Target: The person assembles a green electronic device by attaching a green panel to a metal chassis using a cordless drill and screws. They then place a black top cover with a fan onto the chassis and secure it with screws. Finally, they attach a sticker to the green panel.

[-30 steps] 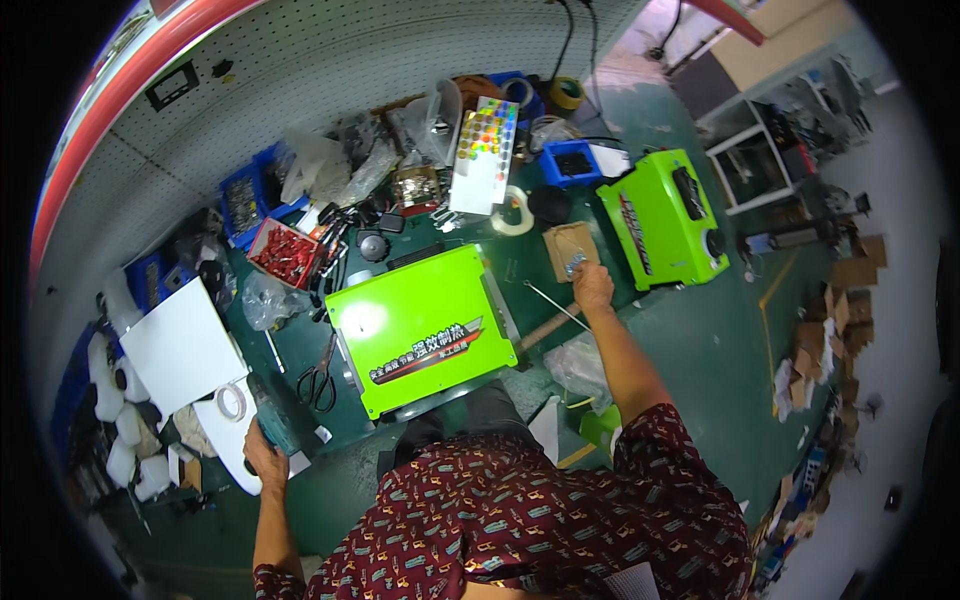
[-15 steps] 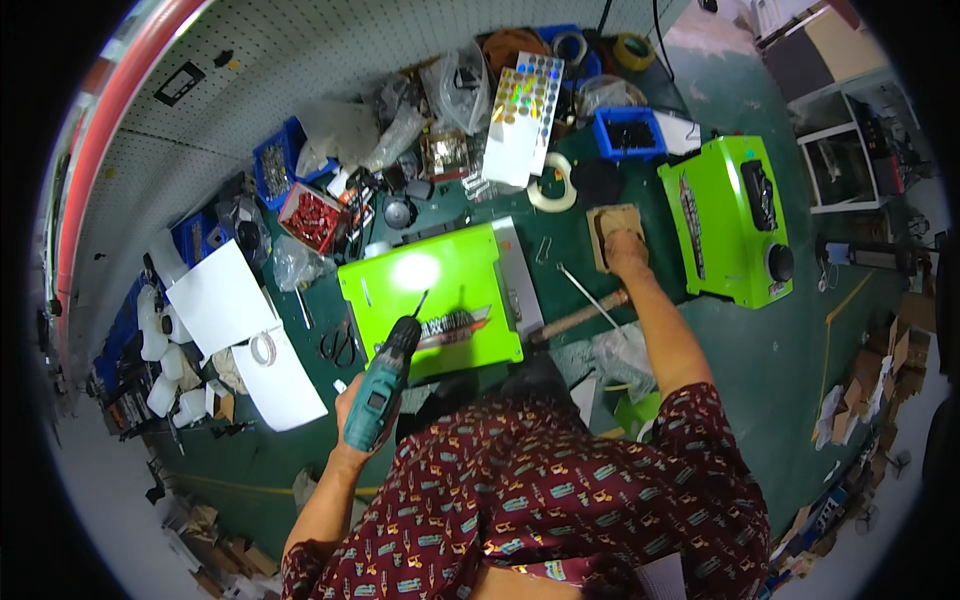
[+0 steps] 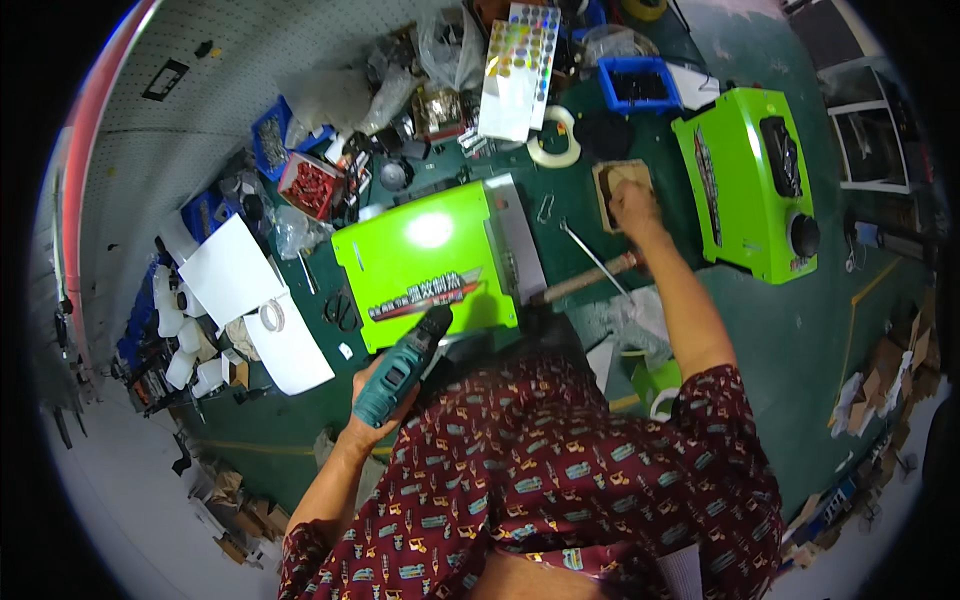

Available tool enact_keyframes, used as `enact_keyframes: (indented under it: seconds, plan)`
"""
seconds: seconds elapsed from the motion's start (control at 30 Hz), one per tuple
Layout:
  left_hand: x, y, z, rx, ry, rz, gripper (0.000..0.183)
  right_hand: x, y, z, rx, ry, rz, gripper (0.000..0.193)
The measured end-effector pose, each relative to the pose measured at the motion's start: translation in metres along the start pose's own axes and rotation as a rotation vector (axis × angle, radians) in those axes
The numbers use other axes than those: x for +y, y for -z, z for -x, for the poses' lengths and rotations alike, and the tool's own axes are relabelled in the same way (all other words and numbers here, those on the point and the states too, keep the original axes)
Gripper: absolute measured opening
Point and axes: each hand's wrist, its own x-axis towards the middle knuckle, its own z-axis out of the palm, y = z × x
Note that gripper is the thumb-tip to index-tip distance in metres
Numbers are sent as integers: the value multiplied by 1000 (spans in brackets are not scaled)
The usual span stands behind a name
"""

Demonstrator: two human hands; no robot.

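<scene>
My left hand (image 3: 372, 398) is wrapped round the handle of a teal and black cordless drill (image 3: 400, 368). The drill's nose reaches over the near edge of a bright green metal housing (image 3: 400, 265) with printed lettering on its side. Over to the right, my right hand (image 3: 636, 210) dips into a small open cardboard box (image 3: 627, 171). Its fingers are bunched together, and whatever they pinch is too small to make out. Between the housing and that box lies a hammer with a wooden handle (image 3: 582, 285), crossed by a thin metal rod (image 3: 590, 252).
A second green unit (image 3: 740, 200) with a black knob stands at the right. Behind are a roll of tape (image 3: 556, 150), sticker sheets (image 3: 518, 75), a blue bin (image 3: 637, 84) and a box of red parts (image 3: 312, 187). White sheets (image 3: 235, 270) and scissors (image 3: 341, 310) lie left.
The whole view has shifted slightly. The drill has turned and dropped toward the housing's near edge, and its bit no longer shows. My right hand stays at the cardboard box, its fingers drawn together.
</scene>
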Motion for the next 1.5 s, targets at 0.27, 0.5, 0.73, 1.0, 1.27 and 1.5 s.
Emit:
enact_keyframes:
  seconds: [0.27, 0.5, 0.73, 1.0, 1.27, 1.5]
  plan:
    - [-6, 3, 12, 13, -19, 81, 34, -3, -7, -3, -5, 11, 144, 17]
    - [-23, 23, 49, 137, 115, 48, 27, 18, -5, 6, 236, 202, -285, 19]
    - [-35, 45, 75, 62, 91, -20, 31, -139, 10, 144, -119, -41, -1207, 20]
    - [-58, 70, 68, -58, -189, -13, 37, -251, -82, 247, -578, -291, -2032, 20]
    - [-109, 97, 71, -188, -191, 14, 30, -290, -118, 273, -460, -312, -2118, 13]
    - [-89, 127, 33, -509, -211, -107, 25, -294, -136, 292, -505, -430, -2138, 14]
